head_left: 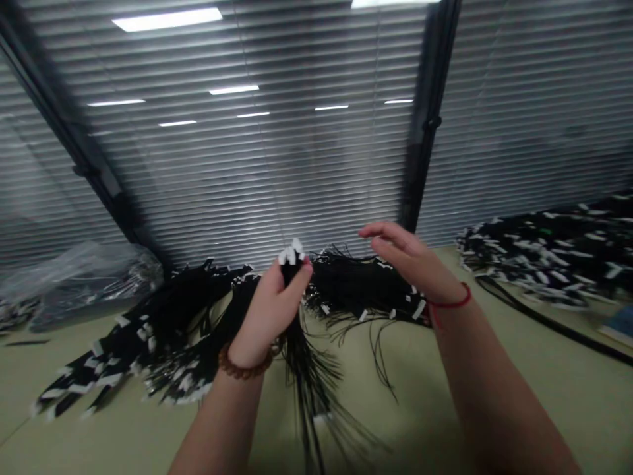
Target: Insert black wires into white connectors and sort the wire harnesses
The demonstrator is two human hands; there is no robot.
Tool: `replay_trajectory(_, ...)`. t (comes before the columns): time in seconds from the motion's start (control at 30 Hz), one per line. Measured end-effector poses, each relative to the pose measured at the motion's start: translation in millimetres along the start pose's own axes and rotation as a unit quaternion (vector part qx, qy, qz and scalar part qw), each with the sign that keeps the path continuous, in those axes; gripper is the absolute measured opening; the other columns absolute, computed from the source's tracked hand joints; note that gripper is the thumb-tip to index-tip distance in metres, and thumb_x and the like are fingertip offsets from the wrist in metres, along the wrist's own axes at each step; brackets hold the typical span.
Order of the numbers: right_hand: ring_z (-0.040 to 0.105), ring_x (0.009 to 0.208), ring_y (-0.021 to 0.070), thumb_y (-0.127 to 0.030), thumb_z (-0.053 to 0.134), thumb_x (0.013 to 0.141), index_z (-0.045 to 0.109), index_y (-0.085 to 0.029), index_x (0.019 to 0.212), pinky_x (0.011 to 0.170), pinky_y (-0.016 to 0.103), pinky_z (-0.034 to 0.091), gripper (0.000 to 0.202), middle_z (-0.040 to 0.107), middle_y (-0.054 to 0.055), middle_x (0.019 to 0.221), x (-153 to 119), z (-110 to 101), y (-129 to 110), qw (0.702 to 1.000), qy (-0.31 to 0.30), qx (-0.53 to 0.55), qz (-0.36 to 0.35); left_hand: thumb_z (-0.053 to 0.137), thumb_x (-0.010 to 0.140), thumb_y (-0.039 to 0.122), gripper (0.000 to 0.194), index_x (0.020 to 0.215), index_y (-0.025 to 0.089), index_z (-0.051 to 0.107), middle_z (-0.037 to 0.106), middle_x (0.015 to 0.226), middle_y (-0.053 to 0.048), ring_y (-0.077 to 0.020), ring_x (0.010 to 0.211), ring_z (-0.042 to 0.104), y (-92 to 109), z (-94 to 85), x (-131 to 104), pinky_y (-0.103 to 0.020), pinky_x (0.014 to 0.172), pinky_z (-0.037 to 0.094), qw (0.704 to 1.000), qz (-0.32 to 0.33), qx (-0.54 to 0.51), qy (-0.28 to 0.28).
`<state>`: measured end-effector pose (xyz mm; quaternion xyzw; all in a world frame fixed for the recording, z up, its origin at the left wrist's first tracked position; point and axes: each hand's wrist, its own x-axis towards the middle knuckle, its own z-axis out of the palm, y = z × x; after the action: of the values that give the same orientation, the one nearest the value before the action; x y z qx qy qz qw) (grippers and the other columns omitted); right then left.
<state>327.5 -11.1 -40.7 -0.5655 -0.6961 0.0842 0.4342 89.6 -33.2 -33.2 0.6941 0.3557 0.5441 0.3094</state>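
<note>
head view: nearest us, our left hand (270, 310) is closed around a bundle of black wires (301, 356), white plugs (291, 252) sticking up above the thumb, loose ends trailing down onto the table (519, 396). our right hand (410, 260) hovers just beside, fingers spread, holding nothing. behind lie wire heaps (163, 330); farther right another pile (548, 254), before window blinds (277, 171).

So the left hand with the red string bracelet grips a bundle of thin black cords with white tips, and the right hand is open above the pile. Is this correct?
Not quite. In the head view the left hand gripping the bundle of thin black cords with white tips wears a brown wooden bead bracelet. The red string bracelet is on the open right hand, above the pile of black cords.
</note>
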Motion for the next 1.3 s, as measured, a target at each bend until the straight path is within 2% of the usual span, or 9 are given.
replay_trajectory(0.1,0.058,0.107,0.0231,-0.037,0.05,0.094,0.059,-0.01,0.114,0.096,0.038,0.044,0.035,0.062,0.013,0.111,15.6,-14.1,65.5,0.973,0.021,-0.124,0.195,0.058,0.086,0.036,0.019,0.082,0.018,0.055,0.054,0.065,0.003,-0.0105,0.054,0.056,4.7,-13.2,1.8,-0.023,0.053,0.047,0.996,-0.011,-0.087,0.022)
replay_trajectory(0.17,0.06,0.103,0.0215,-0.035,0.057,0.091,0.06,-0.011,0.111,0.092,0.042,0.047,0.031,0.062,0.011,0.111,16.2,-7.4,104.8,0.943,0.001,-0.179,0.281,0.058,0.086,0.038,0.02,0.084,0.019,0.053,0.046,0.057,0.007,-0.0059,0.041,0.043,6.5,-15.4,1.3,-0.017,0.039,0.036,0.992,-0.014,-0.123,0.012)
replay_trajectory(0.33,0.057,0.107,0.022,-0.039,0.056,0.092,0.057,-0.014,0.118,0.092,0.044,0.048,0.036,0.057,0.01,0.12,5.8,30.6,150.8,0.898,-0.018,-0.266,0.351,0.062,0.085,0.04,0.023,0.085,0.02,0.051,0.037,0.051,0.01,-0.0045,0.039,0.032,4.7,-7.3,1.0,-0.015,0.035,0.028,0.988,-0.031,-0.15,-0.014)
replay_trajectory(0.47,0.046,0.123,0.0292,-0.046,0.054,0.091,0.05,-0.016,0.129,0.101,0.054,0.038,0.049,0.046,0.013,0.135,0.2,46.9,147.1,0.883,0.022,-0.314,0.348,0.063,0.083,0.042,0.027,0.087,0.019,0.051,0.038,0.051,0.01,-0.0054,0.039,0.033,3.5,-2.8,1.3,-0.017,0.037,0.029,0.992,-0.03,-0.122,-0.008)
replay_trajectory(0.53,0.04,0.128,0.0314,-0.047,0.053,0.091,0.044,-0.018,0.136,0.104,0.058,0.033,0.054,0.039,0.013,0.142,1.1,52.1,142.0,0.899,0.023,-0.322,0.297,0.064,0.082,0.042,0.027,0.088,0.019,0.051,0.038,0.051,0.01,-0.0056,0.039,0.033,3.5,-2.3,1.3,-0.017,0.036,0.028,0.993,-0.029,-0.118,-0.001)
replay_trajectory(0.7,0.052,0.115,0.0244,-0.037,0.055,0.092,0.051,-0.017,0.128,0.097,0.048,0.044,0.041,0.05,0.011,0.131,20.2,67.9,137.9,0.942,-0.081,-0.284,0.161,0.061,0.084,0.041,0.024,0.09,0.019,0.054,0.041,0.054,0.008,-0.0062,0.04,0.035,3.7,-5.5,0.3,-0.019,0.039,0.03,0.998,-0.006,-0.068,0.005)
replay_trajectory(1.03,0.06,0.098,0.0192,-0.035,0.056,0.092,0.057,-0.013,0.116,0.084,0.039,0.052,0.032,0.059,0.009,0.114,47.3,68.6,139.3,0.951,-0.132,-0.194,0.202,0.062,0.083,0.042,0.024,0.092,0.019,0.061,0.044,0.054,0.005,-0.0102,0.046,0.042,4.7,-14.0,-1.5,-0.024,0.045,0.039,0.998,0.028,-0.047,0.032)
replay_trajectory(1.17,0.062,0.092,0.0171,-0.033,0.056,0.092,0.058,-0.013,0.113,0.079,0.035,0.054,0.029,0.061,0.007,0.108,51.8,65.1,115.3,0.976,-0.086,-0.1,0.172,0.062,0.083,0.039,0.022,0.092,0.019,0.061,0.048,0.059,0.004,-0.0114,0.05,0.046,-0.2,-12.0,1.9,-0.025,0.05,0.042,0.999,0.027,-0.036,0.027)
replay_trajectory(1.3,0.062,0.084,0.0156,-0.027,0.056,0.091,0.059,-0.011,0.114,0.073,0.032,0.053,0.028,0.063,0.007,0.1,54.8,43.6,62.3,0.995,0.018,-0.022,0.1,0.062,0.084,0.036,0.019,0.088,0.018,0.059,0.056,0.068,0.0,-0.0135,0.059,0.052,-1.7,-12.8,4.1,-0.027,0.059,0.045,0.998,0.04,0.003,0.04)
